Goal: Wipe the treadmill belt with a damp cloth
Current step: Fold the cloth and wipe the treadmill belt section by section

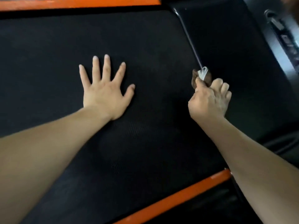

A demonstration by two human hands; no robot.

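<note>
Your left hand (105, 96) lies flat on the treadmill belt (145, 151), grip apart; your right hand (208, 102), grip clamped on the brown cloth (209, 77), works the belt's edge; white tag (203, 73) illegible.

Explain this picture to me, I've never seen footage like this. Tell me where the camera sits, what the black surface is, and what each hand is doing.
There is only one picture, taken by a wide-angle camera worn on a person's head. It looks down along their bare forearms, so you see the scene as they do. The big textured black surface is the treadmill belt, with an orange side rail along its near edge and another along its far edge. On the right the belt ends at a smoother black cover. The left hand lies flat on the belt with fingers spread and holds nothing. The right hand is curled round a bunched brown cloth with a small white tag, close to the line where belt and cover meet. Whether the cloth is damp cannot be seen.
</note>
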